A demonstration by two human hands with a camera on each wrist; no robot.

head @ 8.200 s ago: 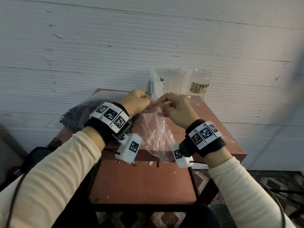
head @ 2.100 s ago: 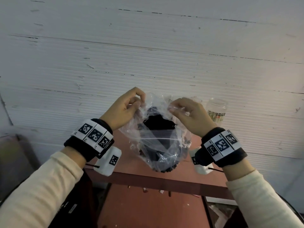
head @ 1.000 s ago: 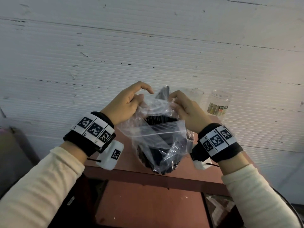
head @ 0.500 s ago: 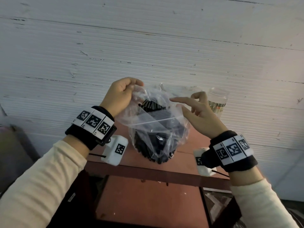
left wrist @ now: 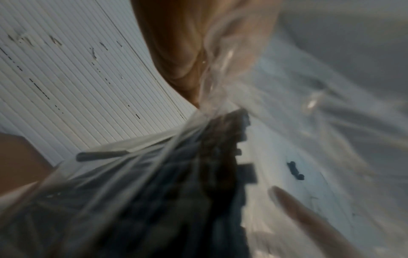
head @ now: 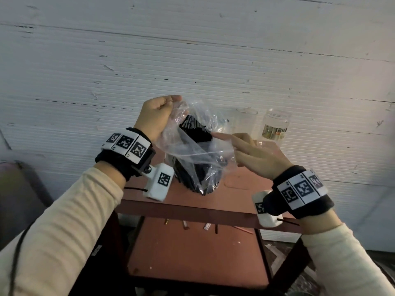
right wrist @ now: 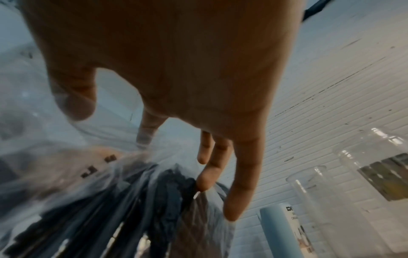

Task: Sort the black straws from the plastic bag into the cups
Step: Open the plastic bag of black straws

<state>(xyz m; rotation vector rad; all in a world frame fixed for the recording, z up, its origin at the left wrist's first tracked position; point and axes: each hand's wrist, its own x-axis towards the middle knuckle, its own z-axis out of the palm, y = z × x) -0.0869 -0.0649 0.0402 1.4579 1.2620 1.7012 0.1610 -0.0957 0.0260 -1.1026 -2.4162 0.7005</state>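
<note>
Straws (head: 193,133), black and bundled, fill the clear plastic bag (head: 192,150), which is held up over the red table (head: 235,189). Behind it, by the white wall, stand two clear cups (head: 245,122), both without straws, one bearing a label (head: 274,131). The left hand (head: 157,116) has its fingers curled, pinching the bag's upper edge. The right hand (head: 256,154) is spread, fingers nearly straight, its forefinger reaching into the bag's mouth toward the straw tops.

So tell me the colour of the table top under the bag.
Reddish-brown table top; the head view shows it best.
</note>
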